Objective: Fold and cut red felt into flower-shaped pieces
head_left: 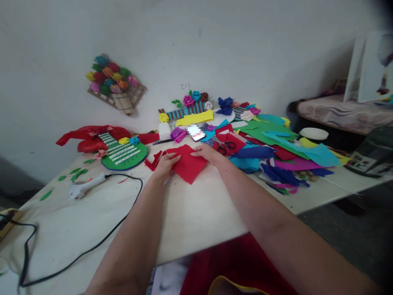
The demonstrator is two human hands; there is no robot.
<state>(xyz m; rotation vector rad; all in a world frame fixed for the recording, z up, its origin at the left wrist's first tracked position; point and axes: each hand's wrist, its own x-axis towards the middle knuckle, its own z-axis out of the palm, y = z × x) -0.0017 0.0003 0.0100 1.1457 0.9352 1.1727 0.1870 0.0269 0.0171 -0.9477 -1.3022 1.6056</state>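
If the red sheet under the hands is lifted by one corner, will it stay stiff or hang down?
Probably it hangs down: the red sheet looks thin and lies flat on the table. It seems light, so a push may slide it. The left hand and right hand rest on it.

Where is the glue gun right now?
In the head view, the white glue gun lies on the table, left of the left hand and just in front of the green round craft piece.
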